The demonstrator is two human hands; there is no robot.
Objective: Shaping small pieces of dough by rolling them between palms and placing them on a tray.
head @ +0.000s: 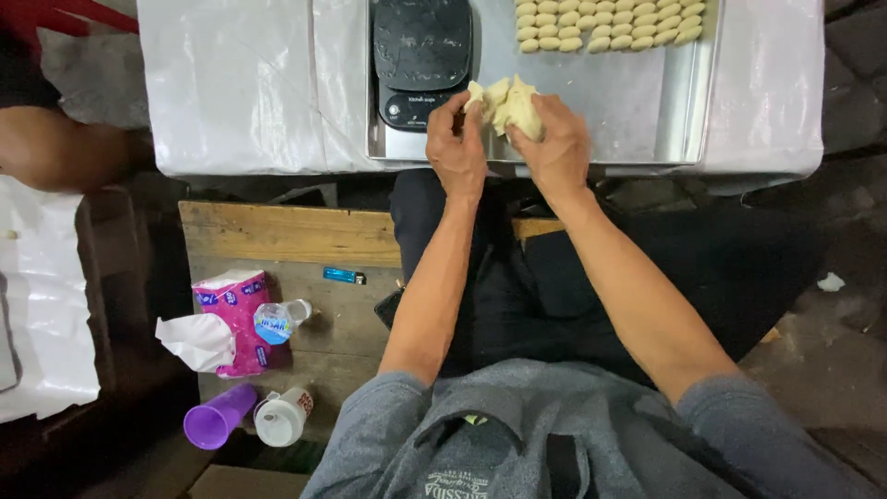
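I see my left hand [456, 139] and right hand [552, 140] both closed on one pale dough lump [506, 103], pinching it between them just above the near edge of the metal tray [684, 111]. A black kitchen scale [420, 57] sits just left of the dough on the plastic-covered worktop [249, 83], and rows of small shaped dough pieces [605, 25] lie at the tray's far end.

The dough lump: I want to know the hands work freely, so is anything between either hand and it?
Nothing visible. The left hand and right hand both grip the dough lump directly, above the metal tray.
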